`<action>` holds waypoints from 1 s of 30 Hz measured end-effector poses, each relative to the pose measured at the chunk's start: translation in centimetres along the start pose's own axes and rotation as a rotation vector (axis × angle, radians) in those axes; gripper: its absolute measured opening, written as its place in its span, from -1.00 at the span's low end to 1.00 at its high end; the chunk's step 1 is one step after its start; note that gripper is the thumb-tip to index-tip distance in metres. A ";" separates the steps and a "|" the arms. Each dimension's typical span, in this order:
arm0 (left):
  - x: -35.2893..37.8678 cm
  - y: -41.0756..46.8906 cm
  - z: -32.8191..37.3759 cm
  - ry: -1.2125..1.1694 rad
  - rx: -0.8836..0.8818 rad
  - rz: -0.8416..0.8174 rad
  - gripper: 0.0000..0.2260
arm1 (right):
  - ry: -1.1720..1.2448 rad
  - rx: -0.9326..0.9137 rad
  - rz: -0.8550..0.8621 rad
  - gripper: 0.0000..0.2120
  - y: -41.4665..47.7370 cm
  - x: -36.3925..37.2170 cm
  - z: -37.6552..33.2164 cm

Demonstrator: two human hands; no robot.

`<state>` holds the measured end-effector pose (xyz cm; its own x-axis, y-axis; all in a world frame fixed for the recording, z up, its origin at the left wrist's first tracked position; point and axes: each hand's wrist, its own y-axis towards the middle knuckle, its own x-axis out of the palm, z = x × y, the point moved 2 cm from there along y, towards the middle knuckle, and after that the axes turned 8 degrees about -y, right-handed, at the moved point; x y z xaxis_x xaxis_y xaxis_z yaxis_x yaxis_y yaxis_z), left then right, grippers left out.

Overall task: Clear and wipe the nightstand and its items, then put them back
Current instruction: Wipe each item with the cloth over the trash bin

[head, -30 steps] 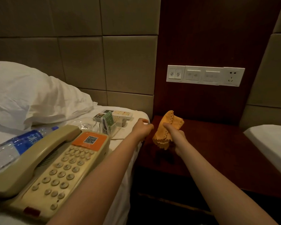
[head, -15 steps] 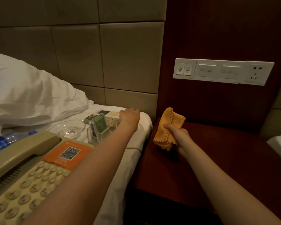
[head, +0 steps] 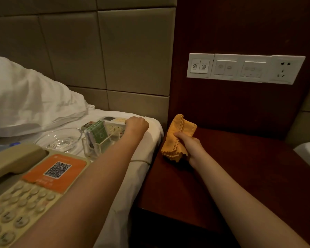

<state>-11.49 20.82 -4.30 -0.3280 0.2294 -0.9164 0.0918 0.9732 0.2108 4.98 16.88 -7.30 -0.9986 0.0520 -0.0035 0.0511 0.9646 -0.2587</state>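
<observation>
Cloth [head: 177, 138] clamped in right grip [head: 191, 145], three o'clock of tray [head: 115, 127]; left grip [head: 137, 125] curled at tray's edge, hold unclear; lift level.

A second ago the left grip [head: 137, 125] was a fist just beside the yellow cloth [head: 177, 138]. It has moved away over the bed [head: 151, 136] and opened for a bit. Now its fingers curl down at the end of the white tray [head: 113, 128].
</observation>
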 end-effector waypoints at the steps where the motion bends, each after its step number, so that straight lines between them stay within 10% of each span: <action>1: -0.3 -0.4 0.0 -0.016 0.019 0.036 -0.73 | -0.004 0.002 0.002 -0.51 -0.2 0.0 0.0; 15: -6.0 -7.4 4.3 -0.174 0.283 0.282 -0.70 | 0.076 0.071 0.054 -0.48 -4.7 -2.8 0.7; 26: -9.1 -15.3 9.2 -0.331 0.704 0.501 -0.74 | 0.689 0.121 -0.172 -0.79 -10.4 -3.0 2.6; 30: -8.8 -17.0 10.6 -0.455 0.917 0.587 -0.69 | 0.918 0.074 -0.253 -0.62 -13.8 -4.2 2.5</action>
<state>-0.23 2.08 -3.44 0.3380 0.4310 -0.8367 0.8189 0.3035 0.4872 8.46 2.74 -6.18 -0.5805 0.0573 0.8122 -0.1971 0.9580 -0.2084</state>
